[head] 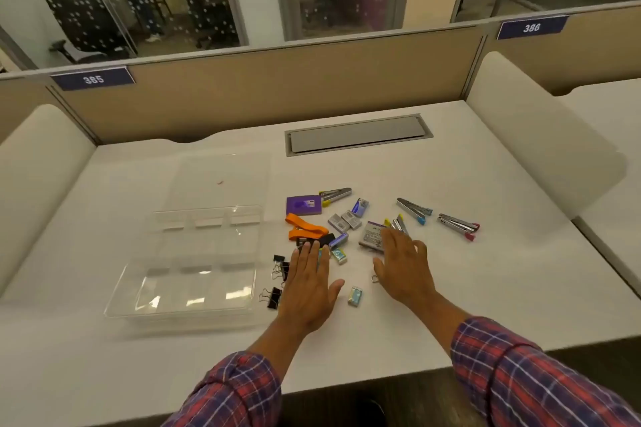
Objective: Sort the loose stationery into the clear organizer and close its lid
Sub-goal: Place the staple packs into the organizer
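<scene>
White desk (468, 288) fills the view, fenced by beige partitions, with glass-walled rooms behind. At its left lies the clear organizer (180, 291), lid (218, 180) swung open and lying flat on the far side, so the whole thing runs long from near to far; its compartments look bare. To the right of it the stationery is scattered: binder clips (277, 282) just beside the tray's right edge, an orange strap (305, 229), a purple box (304, 204), small staple boxes (345, 221), and staplers (414, 210) farther right, each lying flat with its long axis slanting across the desk (one, with a red tip (458, 225), points down and right). Left hand (310, 288) is flat, palm down, fingers straight and close together, gripping nothing; its fingertips (307, 248) reach a black item at the strap's end, and the clips sit just left of it. Right hand (404, 267) is likewise spread, palm down and empty, fingers lying over the near edge of a grey box (373, 234). A small pale blue box (355, 296) lies on the desk between the two hands, touching neither.
</scene>
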`<state>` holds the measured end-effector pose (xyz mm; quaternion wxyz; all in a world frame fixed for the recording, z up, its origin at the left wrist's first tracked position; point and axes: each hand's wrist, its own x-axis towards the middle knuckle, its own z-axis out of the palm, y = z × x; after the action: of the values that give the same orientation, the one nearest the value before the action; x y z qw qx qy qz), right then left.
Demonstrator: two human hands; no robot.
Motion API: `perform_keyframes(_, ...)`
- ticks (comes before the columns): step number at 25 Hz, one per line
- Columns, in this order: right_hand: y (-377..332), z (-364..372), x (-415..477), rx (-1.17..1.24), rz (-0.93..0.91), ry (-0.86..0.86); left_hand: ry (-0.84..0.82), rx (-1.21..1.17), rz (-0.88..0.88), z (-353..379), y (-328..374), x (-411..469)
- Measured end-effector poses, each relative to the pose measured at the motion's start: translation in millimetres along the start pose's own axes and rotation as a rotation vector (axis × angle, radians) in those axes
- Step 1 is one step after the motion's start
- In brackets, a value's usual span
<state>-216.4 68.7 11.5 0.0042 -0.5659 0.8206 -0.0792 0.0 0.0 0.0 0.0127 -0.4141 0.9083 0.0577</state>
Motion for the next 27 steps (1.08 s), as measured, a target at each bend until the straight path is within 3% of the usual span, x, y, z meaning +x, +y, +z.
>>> perform_keyframes(7, 33, 0, 51, -0.054, -0.091, -0.185, -0.005, -0.067, -0.081, 1, 10, 24)
perform_keyframes(12, 40, 0, 75, -0.123, -0.144, -0.184, 0.238, -0.246, -0.137, -16, -1, 48)
perform_keyframes(16, 43, 1, 85, -0.073, -0.118, -0.221, 0.255, -0.268, -0.238, -38, -25, 81)
perform_keyframes(22, 39, 4, 96, 0.196, -0.006, -0.153, 0.072, -0.276, -0.248, -58, -59, 142)
perform_keyframes(27, 23, 1, 100, 0.318, 0.066, -0.121, -0.178, -0.118, -0.114, -56, -80, 182)
